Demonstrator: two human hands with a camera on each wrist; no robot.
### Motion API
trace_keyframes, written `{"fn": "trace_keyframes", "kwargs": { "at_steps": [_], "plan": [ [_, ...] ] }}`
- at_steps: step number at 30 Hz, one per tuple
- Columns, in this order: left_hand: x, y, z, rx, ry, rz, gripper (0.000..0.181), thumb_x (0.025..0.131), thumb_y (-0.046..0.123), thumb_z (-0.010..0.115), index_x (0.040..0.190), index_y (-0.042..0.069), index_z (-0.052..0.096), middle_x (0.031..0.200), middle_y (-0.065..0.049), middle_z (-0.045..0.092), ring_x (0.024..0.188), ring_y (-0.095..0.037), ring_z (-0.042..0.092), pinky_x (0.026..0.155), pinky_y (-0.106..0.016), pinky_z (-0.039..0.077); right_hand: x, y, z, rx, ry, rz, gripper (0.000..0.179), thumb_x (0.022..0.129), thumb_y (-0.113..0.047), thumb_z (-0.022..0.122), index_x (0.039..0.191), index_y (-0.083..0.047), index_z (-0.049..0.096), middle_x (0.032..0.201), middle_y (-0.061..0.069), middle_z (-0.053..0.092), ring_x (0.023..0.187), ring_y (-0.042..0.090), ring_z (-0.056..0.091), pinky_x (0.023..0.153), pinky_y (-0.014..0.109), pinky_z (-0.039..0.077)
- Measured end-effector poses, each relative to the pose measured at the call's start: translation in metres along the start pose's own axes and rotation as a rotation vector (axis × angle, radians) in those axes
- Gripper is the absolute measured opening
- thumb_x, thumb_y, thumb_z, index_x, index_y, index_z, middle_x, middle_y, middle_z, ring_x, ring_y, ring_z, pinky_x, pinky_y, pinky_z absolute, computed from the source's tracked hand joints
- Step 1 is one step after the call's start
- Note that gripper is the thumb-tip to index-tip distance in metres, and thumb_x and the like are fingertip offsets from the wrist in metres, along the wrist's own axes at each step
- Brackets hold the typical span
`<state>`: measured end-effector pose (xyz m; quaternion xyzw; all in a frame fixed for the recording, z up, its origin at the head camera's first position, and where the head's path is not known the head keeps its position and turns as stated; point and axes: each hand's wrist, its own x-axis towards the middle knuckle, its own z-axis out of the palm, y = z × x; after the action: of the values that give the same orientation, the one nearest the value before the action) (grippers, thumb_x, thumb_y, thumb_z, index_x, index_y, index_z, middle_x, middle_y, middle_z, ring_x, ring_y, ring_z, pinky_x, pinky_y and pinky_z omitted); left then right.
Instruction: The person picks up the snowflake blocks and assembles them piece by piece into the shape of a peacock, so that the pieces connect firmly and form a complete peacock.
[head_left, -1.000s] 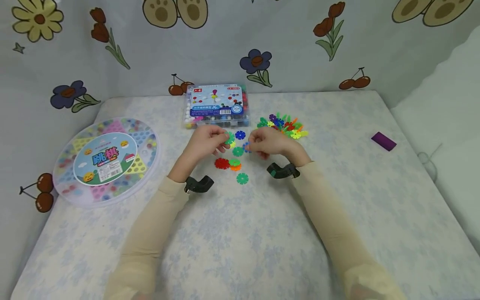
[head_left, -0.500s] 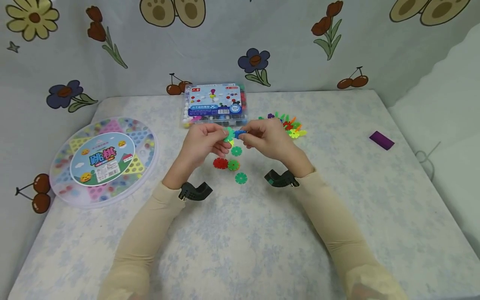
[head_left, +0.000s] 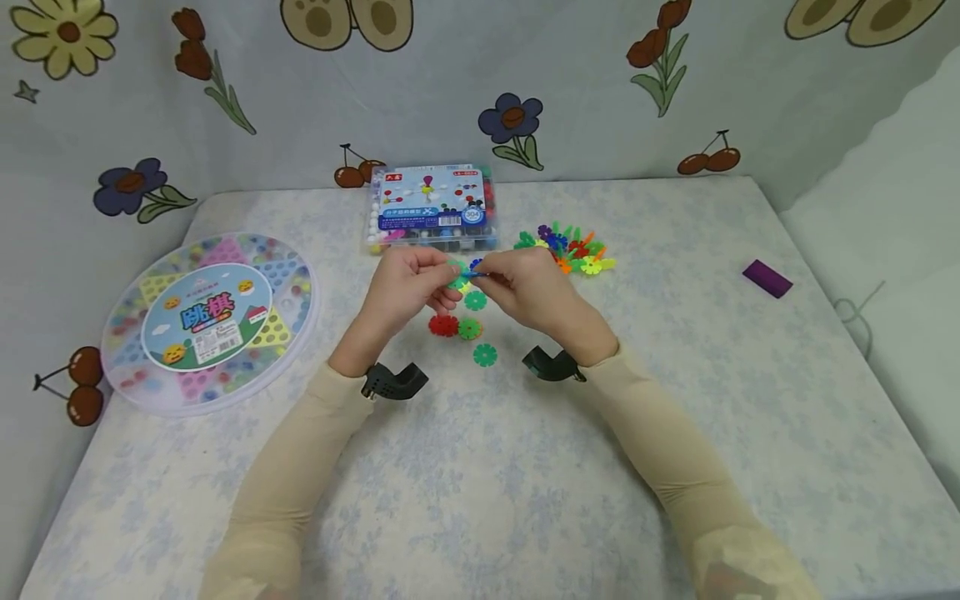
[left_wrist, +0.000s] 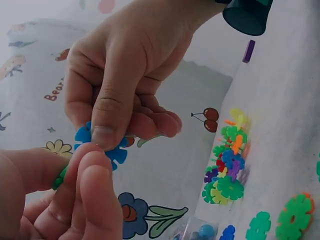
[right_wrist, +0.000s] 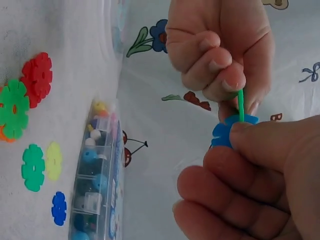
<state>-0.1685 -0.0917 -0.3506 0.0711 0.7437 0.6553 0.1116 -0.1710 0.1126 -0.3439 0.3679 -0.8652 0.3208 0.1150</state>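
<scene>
My left hand (head_left: 408,287) pinches a green snowflake disc (right_wrist: 241,106) between thumb and fingers, seen edge-on in the right wrist view. My right hand (head_left: 534,287) pinches a blue snowflake disc (right_wrist: 222,135) by thumb and forefinger. The two discs meet crosswise at their rims, raised off the table, and fingers cover much of both. Below the hands lie a red disc (head_left: 443,326), a green disc (head_left: 470,328) over an orange one, and single green discs (head_left: 485,355). A yellow disc (right_wrist: 53,161) and a dark blue disc (right_wrist: 59,208) show in the right wrist view.
A mixed pile of snowflake discs (head_left: 577,250) sits beyond my right hand. Behind the hands stands a clear box of beads (head_left: 432,208). A round board game case (head_left: 210,325) lies at the left, a purple block (head_left: 767,281) at the right.
My right hand has lifted the blue disc from the table and brought it leftward to the green disc. The blue disc has turned to meet it, while my left hand stays nearly in place.
</scene>
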Motion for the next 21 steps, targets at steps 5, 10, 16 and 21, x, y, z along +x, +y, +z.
{"fn": "trace_keyframes", "kwargs": {
  "at_steps": [5,10,16,21],
  "plan": [
    [0.005,-0.005,0.005,-0.072,0.099,0.018,0.018,0.101,0.013,0.062,0.107,-0.003,0.069,0.074,0.007,0.067,0.063,-0.009,0.064,0.064,-0.02,0.059,0.003,0.005,0.005,0.076,-0.029,0.229,0.017,0.095,-0.008,0.068,0.108,0.002,0.071,0.086,0.016,0.075,0.069,0.025,0.067,0.067,0.037,0.058],
    [0.005,-0.005,0.004,-0.272,0.223,0.044,0.008,0.102,0.01,0.057,0.098,0.012,0.063,0.086,0.004,0.06,0.075,-0.013,0.063,0.071,-0.022,0.06,0.003,0.028,0.027,0.095,-0.287,0.539,0.037,0.099,-0.016,0.062,0.134,-0.007,0.062,0.096,0.013,0.073,0.077,0.022,0.064,0.067,0.031,0.052],
    [0.005,-0.004,0.002,-0.681,0.095,-0.02,0.014,0.108,0.009,0.041,0.099,0.013,0.051,0.101,-0.007,0.062,0.092,-0.022,0.076,0.084,-0.035,0.063,-0.001,0.046,0.056,-0.017,-0.458,0.565,0.043,0.098,-0.027,0.068,0.137,-0.009,0.064,0.081,0.008,0.069,0.068,0.017,0.057,0.061,0.027,0.044],
    [0.004,-0.004,0.003,-0.767,0.086,-0.012,0.014,0.106,0.002,0.044,0.101,0.01,0.054,0.096,-0.009,0.063,0.085,-0.022,0.078,0.08,-0.034,0.064,-0.001,0.049,0.046,0.077,-0.379,0.553,0.02,0.097,-0.023,0.068,0.108,-0.006,0.067,0.079,0.008,0.062,0.066,0.019,0.054,0.061,0.027,0.042]
  ]
}}
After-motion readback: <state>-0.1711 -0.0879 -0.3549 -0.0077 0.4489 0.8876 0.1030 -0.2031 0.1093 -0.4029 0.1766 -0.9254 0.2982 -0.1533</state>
